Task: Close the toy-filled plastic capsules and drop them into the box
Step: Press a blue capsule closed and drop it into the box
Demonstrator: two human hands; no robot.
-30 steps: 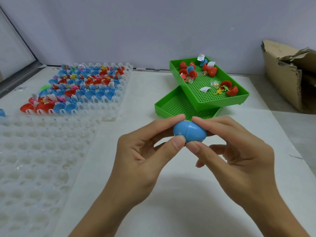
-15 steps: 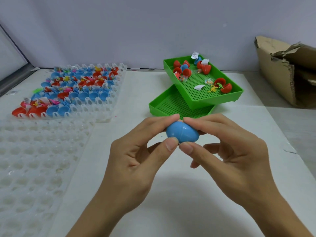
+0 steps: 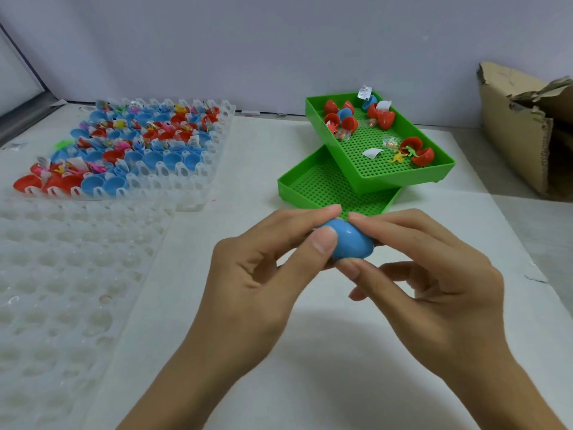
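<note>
Two green trays (image 3: 372,178) on white tabletop (image 3: 341,352)

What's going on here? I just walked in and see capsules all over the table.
A person pinches one blue capsule between the left hand and the right hand, above the table. It looks closed, or nearly so. The cardboard box stands far right. More open capsules with toys wait in the upper green tray and in the clear tray at left.
</note>
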